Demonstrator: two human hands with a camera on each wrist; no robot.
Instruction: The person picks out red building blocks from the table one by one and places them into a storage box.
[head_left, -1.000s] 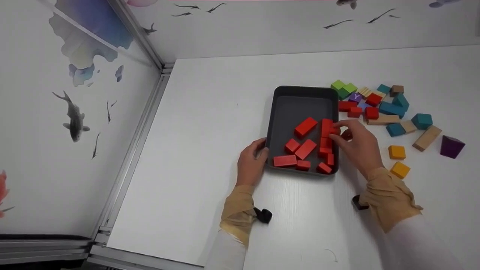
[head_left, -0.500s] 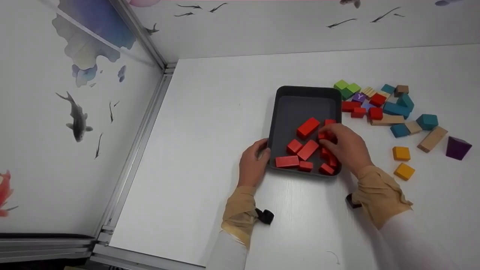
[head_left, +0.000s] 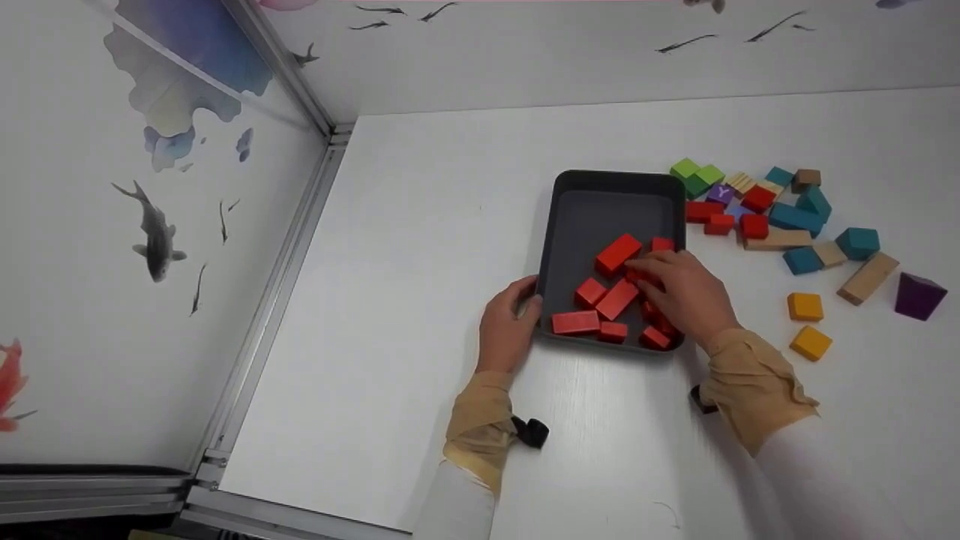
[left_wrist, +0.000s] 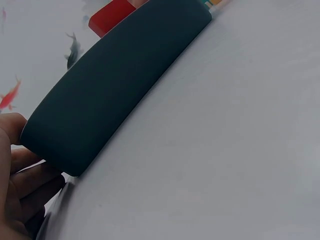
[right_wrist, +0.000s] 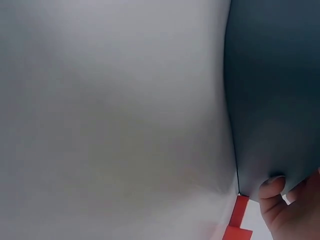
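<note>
A dark grey rectangular tray (head_left: pixel 615 210) with several red blocks (head_left: pixel 616 300) in its near half lies on the white table. My left hand (head_left: pixel 506 330) holds the tray's left wall near the front corner; in the left wrist view its fingers (left_wrist: pixel 35 180) bend against the tray's outer side (left_wrist: pixel 115 85). Over the tray's right wall reaches my right hand (head_left: pixel 694 296), pinching a small red block (head_left: pixel 639 275) between thumb and fingers. That block is mostly covered by the fingers. In the right wrist view the tray wall (right_wrist: pixel 275 100) hides most of the hand's work.
Right of the tray lie loose blocks: green ones (head_left: pixel 694 176), several red ones (head_left: pixel 703 211), blue ones (head_left: pixel 796 218), plain wood ones (head_left: pixel 868 279), two orange cubes (head_left: pixel 805 307) and a purple block (head_left: pixel 919 296). A metal frame rail (head_left: pixel 285 285) edges the table's left side.
My right hand has moved left from the tray's right wall further into the tray, carrying the red block toward the other red blocks. The left hand keeps its hold on the tray.
</note>
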